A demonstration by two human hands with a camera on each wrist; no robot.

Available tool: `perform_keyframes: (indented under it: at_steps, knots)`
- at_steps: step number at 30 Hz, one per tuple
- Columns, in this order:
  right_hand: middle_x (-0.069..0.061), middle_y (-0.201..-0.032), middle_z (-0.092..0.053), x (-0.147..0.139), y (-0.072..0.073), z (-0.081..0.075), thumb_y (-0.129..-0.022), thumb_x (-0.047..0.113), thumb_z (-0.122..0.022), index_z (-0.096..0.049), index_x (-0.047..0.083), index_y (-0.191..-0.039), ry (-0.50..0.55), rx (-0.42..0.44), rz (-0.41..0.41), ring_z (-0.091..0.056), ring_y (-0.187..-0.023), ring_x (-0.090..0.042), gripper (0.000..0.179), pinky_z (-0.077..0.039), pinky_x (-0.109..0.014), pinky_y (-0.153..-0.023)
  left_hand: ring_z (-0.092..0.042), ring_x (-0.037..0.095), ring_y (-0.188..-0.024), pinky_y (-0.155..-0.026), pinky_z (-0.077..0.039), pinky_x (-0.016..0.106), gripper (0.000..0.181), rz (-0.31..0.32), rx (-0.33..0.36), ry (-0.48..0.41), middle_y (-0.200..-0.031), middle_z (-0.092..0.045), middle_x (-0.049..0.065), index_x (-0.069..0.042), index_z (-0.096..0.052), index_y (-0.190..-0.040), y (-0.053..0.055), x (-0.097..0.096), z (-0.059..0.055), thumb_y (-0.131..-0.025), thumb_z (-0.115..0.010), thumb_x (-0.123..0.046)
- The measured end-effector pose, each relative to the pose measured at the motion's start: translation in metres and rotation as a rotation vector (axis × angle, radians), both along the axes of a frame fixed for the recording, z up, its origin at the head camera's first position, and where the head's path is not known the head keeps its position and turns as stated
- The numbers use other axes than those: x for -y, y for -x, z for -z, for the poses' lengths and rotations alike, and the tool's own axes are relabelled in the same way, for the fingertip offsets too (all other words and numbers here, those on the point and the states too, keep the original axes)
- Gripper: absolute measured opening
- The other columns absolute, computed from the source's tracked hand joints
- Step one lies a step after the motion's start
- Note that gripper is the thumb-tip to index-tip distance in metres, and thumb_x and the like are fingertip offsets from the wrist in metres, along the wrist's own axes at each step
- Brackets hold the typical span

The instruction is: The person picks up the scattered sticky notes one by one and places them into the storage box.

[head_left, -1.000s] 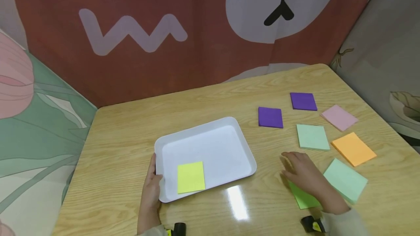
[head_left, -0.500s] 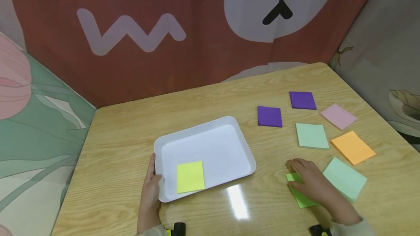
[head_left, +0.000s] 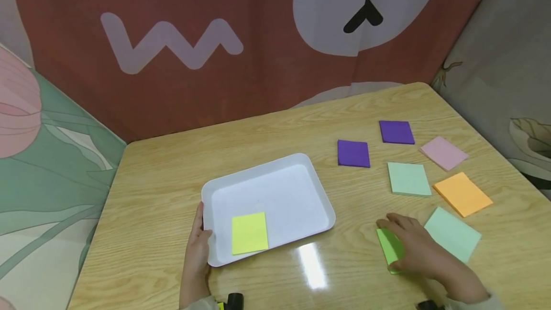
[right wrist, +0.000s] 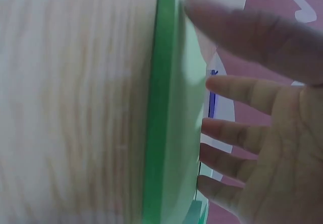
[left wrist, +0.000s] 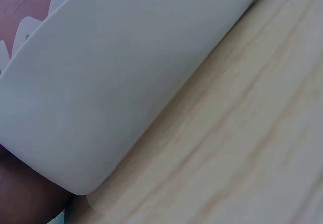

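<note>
Grasping the left end of a white tray (head_left: 297, 190), my left hand (head_left: 198, 252) has its thumb over the rim and its fingers along the outer wall. A yellow sticky note pad (head_left: 249, 233) lies inside the tray's near left corner. My right hand (head_left: 415, 248) spans a green sticky note pad (head_left: 389, 248) that lies flat on the table. In the right wrist view, straight fingers (right wrist: 242, 128) meet the pad's far edge, and the blurred thumb is over its other end; firm contact there is unclear. The left wrist view shows mostly the tray's outer wall (left wrist: 111, 82).
Right of the tray lie two purple pads (head_left: 353, 153), a pink pad (head_left: 444, 153), an orange pad (head_left: 462, 194) and two mint pads (head_left: 409, 179). The nearer mint pad sits close beside my right forearm. A patterned curtain (head_left: 181, 90) hangs behind the wooden table (head_left: 159, 181).
My right hand has moved nearer to me and slightly right, over the green pad, and its thumb has shifted to the pad's near side. My left hand and the tray stay put.
</note>
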State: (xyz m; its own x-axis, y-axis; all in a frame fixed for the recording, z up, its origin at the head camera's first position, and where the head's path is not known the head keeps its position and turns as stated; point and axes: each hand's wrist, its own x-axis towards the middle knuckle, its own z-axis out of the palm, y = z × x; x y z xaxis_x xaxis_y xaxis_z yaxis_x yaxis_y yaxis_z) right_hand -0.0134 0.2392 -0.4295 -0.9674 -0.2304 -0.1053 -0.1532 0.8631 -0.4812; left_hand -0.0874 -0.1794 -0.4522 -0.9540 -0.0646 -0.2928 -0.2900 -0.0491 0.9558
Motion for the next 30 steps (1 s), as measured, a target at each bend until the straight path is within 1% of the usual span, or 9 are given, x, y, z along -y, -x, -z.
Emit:
perform_keyframes:
  at_steps: [4,8,13,16,17,20,25,28,30]
  knots:
    - [-0.026,-0.125,-0.032,-0.001,-0.001,0.001,-0.045,0.015,-0.081,-0.045,0.005,-0.123,0.013,0.042,-0.018,-0.027,-0.108,-0.044,0.086,-0.032,-0.059,-0.075,0.0,0.004,-0.125,-0.101,-0.006,0.029,0.068,-0.013,0.004,-0.006,-0.142,0.0,-0.012,-0.031,-0.01,-0.138,-0.001,0.001,0.001,-0.082,-0.021,0.005]
    - [-0.025,-0.125,-0.032,-0.002,0.0,0.003,-0.044,0.012,-0.079,-0.045,0.005,-0.123,-0.007,0.021,-0.04,-0.028,-0.108,-0.043,0.085,-0.032,-0.058,-0.076,-0.001,0.004,-0.125,-0.101,-0.007,0.029,0.067,-0.017,0.009,-0.015,-0.142,0.001,-0.012,-0.033,-0.01,-0.138,-0.002,0.002,0.002,-0.083,-0.021,0.004]
    - [-0.021,-0.118,-0.038,0.0,0.003,0.004,-0.052,0.024,-0.078,-0.044,0.004,-0.123,-0.046,-0.061,-0.042,-0.033,-0.104,-0.04,0.081,-0.034,-0.055,-0.077,0.0,0.004,-0.126,-0.101,-0.006,0.029,0.067,-0.01,0.004,-0.018,-0.142,0.001,-0.011,-0.032,-0.009,-0.138,-0.001,0.002,0.003,-0.083,-0.021,0.004]
    - [-0.02,-0.115,-0.04,0.002,0.005,0.004,-0.057,0.028,-0.076,-0.043,0.006,-0.125,-0.061,-0.083,-0.027,-0.035,-0.102,-0.038,0.079,-0.035,-0.053,-0.076,0.0,0.005,-0.126,-0.101,-0.006,0.03,0.067,-0.007,-0.003,-0.023,-0.143,0.002,-0.01,-0.031,-0.008,-0.139,-0.001,0.002,0.003,-0.083,-0.02,0.004]
    - [-0.02,-0.114,-0.04,0.003,0.006,0.003,-0.057,0.028,-0.076,-0.044,0.007,-0.125,-0.061,-0.078,-0.023,-0.035,-0.102,-0.037,0.078,-0.035,-0.053,-0.076,0.0,0.006,-0.126,-0.101,-0.006,0.03,0.067,-0.006,-0.005,-0.024,-0.143,0.002,-0.01,-0.03,-0.007,-0.139,-0.001,0.001,0.003,-0.083,-0.02,0.004]
    - [-0.021,-0.114,-0.039,0.004,0.008,0.002,-0.055,0.027,-0.077,-0.045,0.009,-0.124,-0.07,-0.054,-0.02,-0.035,-0.102,-0.038,0.079,-0.035,-0.053,-0.076,0.0,0.006,-0.126,-0.101,-0.006,0.029,0.067,-0.005,-0.012,-0.027,-0.143,0.001,-0.009,-0.027,-0.006,-0.139,-0.001,0.0,0.003,-0.082,-0.021,0.005]
    - [-0.02,-0.113,-0.039,0.004,0.012,-0.001,-0.048,0.018,-0.08,-0.049,0.005,-0.12,-0.057,-0.015,-0.027,-0.035,-0.099,-0.037,0.08,-0.037,-0.051,-0.073,-0.001,0.005,-0.126,-0.101,-0.006,0.029,0.066,-0.003,-0.013,-0.008,-0.142,0.0,-0.01,-0.026,-0.006,-0.14,0.001,0.0,0.002,-0.083,-0.021,0.004]
    - [-0.018,-0.108,-0.041,0.004,0.014,-0.001,-0.047,0.016,-0.079,-0.052,0.007,-0.116,-0.056,-0.018,-0.029,-0.038,-0.095,-0.034,0.075,-0.038,-0.047,-0.07,-0.001,0.005,-0.125,-0.101,-0.006,0.03,0.067,0.002,-0.011,0.01,-0.142,0.0,-0.011,-0.028,-0.007,-0.139,0.001,0.0,0.002,-0.082,-0.021,0.004]
    - [-0.016,-0.106,-0.041,0.005,0.014,0.0,-0.046,0.019,-0.079,-0.054,0.009,-0.113,-0.067,-0.033,-0.033,-0.039,-0.092,-0.033,0.072,-0.038,-0.043,-0.068,-0.001,0.005,-0.125,-0.101,-0.006,0.029,0.067,0.002,-0.009,0.013,-0.142,0.0,-0.011,-0.028,-0.007,-0.139,0.002,0.001,0.001,-0.082,-0.021,0.004]
